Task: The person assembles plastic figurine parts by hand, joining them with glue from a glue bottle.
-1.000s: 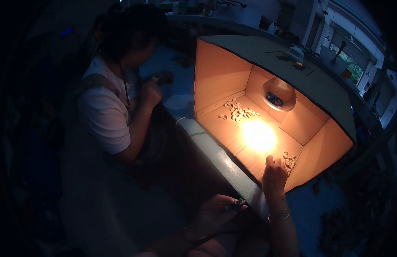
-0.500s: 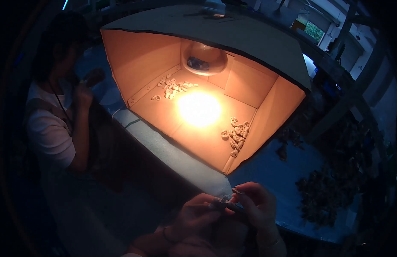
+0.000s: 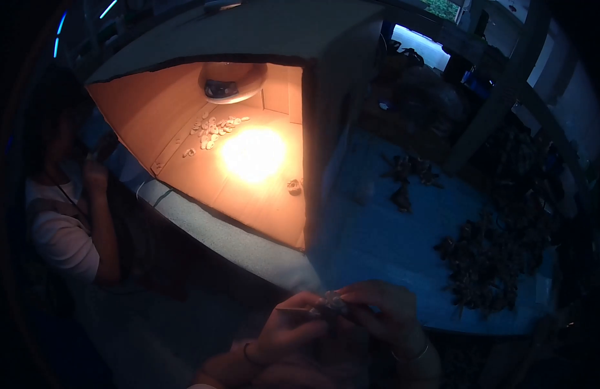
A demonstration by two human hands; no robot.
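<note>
From the head camera I see my left hand [image 3: 290, 327] and right hand [image 3: 384, 311] meeting low in the picture, just in front of the table [image 3: 378, 240] with its blue cover. Between them sits a small pale piece [image 3: 330, 302], lumpy and faintly shiny; what it is I cannot tell in this dim light. The fingers of both hands are closed on it from either side, the left fingers [image 3: 306, 310] also seeming to pinch something thin and flat against it.

I judge the piece light and hard, perhaps brittle and a little slick, so a grip by fingertips at its two ends, as now, looks right; squeezing the middle could crack it.

Beyond my hands stands an open cardboard box [image 3: 183, 129] lit from within by a lamp [image 3: 230, 83]. A cluster of pale bits [image 3: 214, 126] lies on its floor, and one small piece [image 3: 293, 187] lies apart nearer the front. To the right, dark clumps [image 3: 488, 259] are heaped on the table. Another person [image 3: 67, 220] sits at far left.
</note>
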